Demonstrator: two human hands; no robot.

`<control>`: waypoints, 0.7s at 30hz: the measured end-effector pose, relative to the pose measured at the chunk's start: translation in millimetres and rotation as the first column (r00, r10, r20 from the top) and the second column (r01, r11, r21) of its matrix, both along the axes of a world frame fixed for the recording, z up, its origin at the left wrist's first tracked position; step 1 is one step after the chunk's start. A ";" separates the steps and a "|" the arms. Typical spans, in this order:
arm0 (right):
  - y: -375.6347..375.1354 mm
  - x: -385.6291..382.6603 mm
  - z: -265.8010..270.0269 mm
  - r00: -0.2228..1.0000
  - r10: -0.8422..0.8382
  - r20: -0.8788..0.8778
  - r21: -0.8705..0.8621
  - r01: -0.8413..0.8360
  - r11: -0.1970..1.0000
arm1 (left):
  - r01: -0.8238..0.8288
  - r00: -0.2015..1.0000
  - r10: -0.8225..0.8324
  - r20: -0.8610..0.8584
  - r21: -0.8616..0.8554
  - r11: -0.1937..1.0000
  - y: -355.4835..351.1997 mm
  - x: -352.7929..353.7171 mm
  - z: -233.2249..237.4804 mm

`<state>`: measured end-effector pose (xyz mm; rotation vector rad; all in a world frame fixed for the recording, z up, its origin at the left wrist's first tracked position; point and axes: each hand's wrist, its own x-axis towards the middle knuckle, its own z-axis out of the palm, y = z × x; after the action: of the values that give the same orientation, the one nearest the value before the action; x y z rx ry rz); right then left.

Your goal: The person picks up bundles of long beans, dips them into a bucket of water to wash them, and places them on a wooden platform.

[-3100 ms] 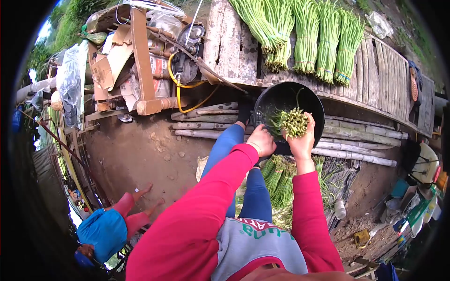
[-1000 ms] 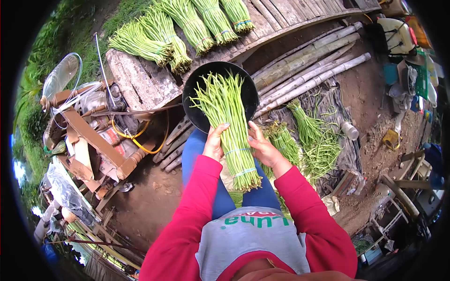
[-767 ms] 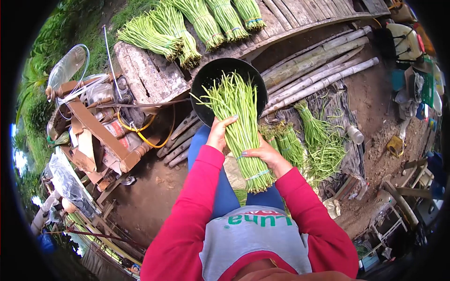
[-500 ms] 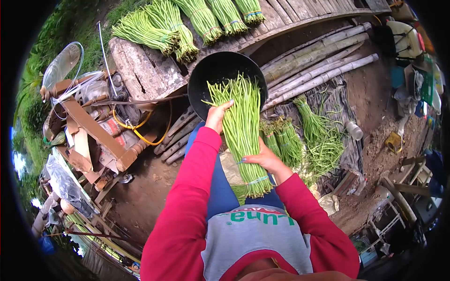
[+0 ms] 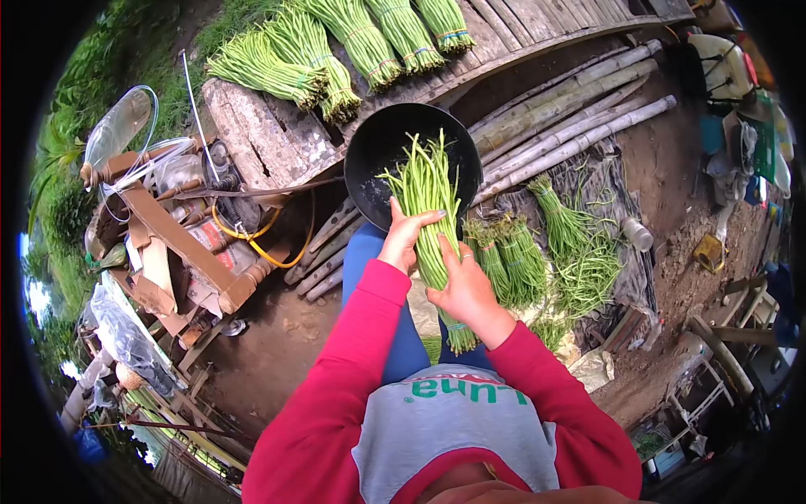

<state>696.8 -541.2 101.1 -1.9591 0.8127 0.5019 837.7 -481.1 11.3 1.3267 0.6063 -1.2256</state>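
Observation:
A bundle of long green beans (image 5: 428,189) is held lengthwise between both my hands, its loose upper ends over a round black basin (image 5: 369,139). My left hand (image 5: 403,237) is closed round the bundle's left side at mid-length, just below the basin's near rim. Slightly lower, my right hand (image 5: 463,284) grips the same bundle from the right. The tied lower end rests above my lap, with a band near its tip. Most of the bundle's middle is hidden by my fingers.
Several tied bean bundles (image 5: 344,38) lie on a wooden platform (image 5: 252,134) ahead. On the right are bamboo poles (image 5: 579,105), more bundles (image 5: 512,260) and loose beans (image 5: 588,277) on sheeting. A cardboard box (image 5: 180,244) and yellow hose (image 5: 252,239) stand to the left.
My hands have come closer together round the bean bundle, the right one moving up. The bundle now looks narrower, its beans gathered closer.

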 end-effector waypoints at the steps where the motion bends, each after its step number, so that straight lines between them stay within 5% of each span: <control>1: 0.9 -2.0 2.5 1.000 0.002 0.007 -0.009 -0.002 1.000 | -0.149 0.989 0.148 0.023 0.105 0.983 -3.5 5.3 -12.4; 3: 5.0 -11.1 7.1 0.979 0.200 0.047 -0.154 -0.190 0.969 | -0.056 0.998 0.060 0.030 -0.118 0.991 9.8 23.8 -40.3; 8: 19.4 -41.5 18.8 0.979 0.202 0.021 -0.129 -0.197 0.972 | -0.090 0.995 0.085 -0.046 -0.138 0.986 13.6 41.7 -64.3; 10: 34.3 -63.7 -1.5 0.949 -0.219 0.225 0.018 0.221 0.975 | -0.075 0.997 0.074 -0.016 -0.051 0.996 1.9 37.7 -47.3; 11: 39.8 -77.8 -16.8 0.948 -0.228 0.221 0.024 0.229 0.973 | -0.056 0.998 0.056 0.002 -0.061 0.997 0.8 36.6 -48.2; 12: 44.7 -93.7 -34.7 0.895 -0.440 0.070 0.391 0.381 0.838 | -0.062 0.998 0.060 -0.023 -0.065 0.996 1.9 36.3 -51.1; 13: 43.9 -98.6 -40.7 0.813 -0.564 -0.144 0.670 0.499 0.550 | -0.069 0.997 0.066 -0.045 -0.071 0.995 1.5 37.7 -53.0; 14: 43.0 -101.6 -48.3 0.810 -0.558 -0.178 0.807 0.445 0.388 | -0.065 0.997 0.062 -0.041 -0.068 0.996 -0.1 41.2 -55.6; 16: 47.1 -103.3 -47.1 0.788 -0.567 -0.241 0.766 0.513 0.387 | 0.064 0.993 -0.074 0.096 0.102 0.993 -0.4 48.7 -60.7; 19: 56.9 -108.6 -52.2 0.744 -0.606 -0.280 0.684 0.598 0.419 | -0.026 0.999 0.026 0.032 -0.001 1.000 8.5 83.8 -79.6; 21: 56.7 -111.6 -53.7 0.762 -0.617 -0.197 0.672 0.563 0.481 | -0.062 0.988 0.062 0.145 -0.002 0.998 3.9 95.7 -82.9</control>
<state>585.2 -484.5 47.4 -0.8747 1.0031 0.2441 933.4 -477.3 -71.5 1.3762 0.5418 -1.0679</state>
